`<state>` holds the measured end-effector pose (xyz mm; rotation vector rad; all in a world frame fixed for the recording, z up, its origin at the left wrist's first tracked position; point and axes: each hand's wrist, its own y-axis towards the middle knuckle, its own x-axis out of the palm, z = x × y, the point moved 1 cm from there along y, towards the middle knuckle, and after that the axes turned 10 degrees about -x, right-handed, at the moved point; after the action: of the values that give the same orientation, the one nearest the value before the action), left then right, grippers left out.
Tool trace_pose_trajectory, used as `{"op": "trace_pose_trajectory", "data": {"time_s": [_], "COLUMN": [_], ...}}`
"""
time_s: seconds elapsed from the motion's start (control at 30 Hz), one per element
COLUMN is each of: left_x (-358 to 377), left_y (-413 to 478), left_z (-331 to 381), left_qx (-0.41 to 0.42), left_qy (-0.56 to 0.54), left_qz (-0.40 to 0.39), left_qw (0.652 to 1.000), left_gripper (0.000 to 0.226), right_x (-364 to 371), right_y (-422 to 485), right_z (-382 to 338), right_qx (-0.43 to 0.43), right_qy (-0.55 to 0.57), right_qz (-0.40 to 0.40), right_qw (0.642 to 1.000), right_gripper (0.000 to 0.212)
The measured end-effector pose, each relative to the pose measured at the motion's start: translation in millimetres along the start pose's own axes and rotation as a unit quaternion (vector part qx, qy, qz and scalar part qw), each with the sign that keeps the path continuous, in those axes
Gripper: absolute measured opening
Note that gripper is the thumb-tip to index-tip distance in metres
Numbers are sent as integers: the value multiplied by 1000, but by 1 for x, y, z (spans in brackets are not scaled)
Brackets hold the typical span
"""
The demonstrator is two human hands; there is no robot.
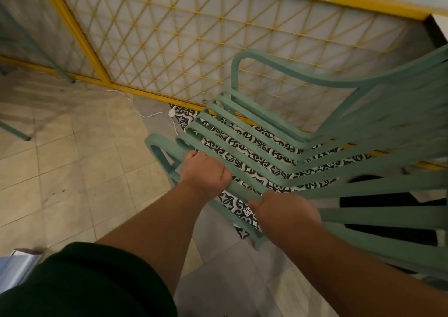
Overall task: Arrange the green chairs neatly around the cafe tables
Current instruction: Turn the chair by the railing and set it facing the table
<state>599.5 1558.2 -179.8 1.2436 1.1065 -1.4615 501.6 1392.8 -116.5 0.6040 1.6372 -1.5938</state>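
A green slatted chair point(351, 132) with curved armrests fills the right half of the head view, its seat facing left toward a yellow mesh partition. My left hand point(206, 171) is closed around the near armrest toward its front end. My right hand point(288, 212) grips the same armrest further back, where it meets the backrest slats. Both forearms reach in from the bottom of the view. No cafe table top is visible.
A yellow-framed mesh partition point(184, 38) stands right behind the chair. Green metal legs point(34, 45) of other furniture show at the far left. A white cable and plug point(171, 113) lie on the floor by the partition. Beige tiles lie left, patterned tiles beneath the chair.
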Motion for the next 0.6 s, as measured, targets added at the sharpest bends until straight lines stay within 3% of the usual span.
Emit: {"op": "trace_pose_trajectory", "data": {"time_s": [0.27, 0.4, 0.53, 0.6], "left_x": [-3, -17, -22, -20], "left_y": [17, 32, 48, 52], "left_z": [-24, -44, -59, -61], "left_qx": [18, 25, 24, 15], "left_qy": [15, 41, 43, 48], "left_qz": [6, -14, -49, -62], "left_qw": [1000, 999, 998, 997], "left_gripper": [51, 56, 47, 58], "right_x": [-13, -25, -33, -35], "right_y": [10, 16, 29, 33], "right_z": [-25, -52, -67, -70], "right_qx": [5, 32, 35, 36], "right_qy": [50, 112, 108, 113], "right_qz": [-11, 30, 64, 75], "right_qw": [999, 993, 991, 990], "right_gripper": [41, 39, 34, 32]}}
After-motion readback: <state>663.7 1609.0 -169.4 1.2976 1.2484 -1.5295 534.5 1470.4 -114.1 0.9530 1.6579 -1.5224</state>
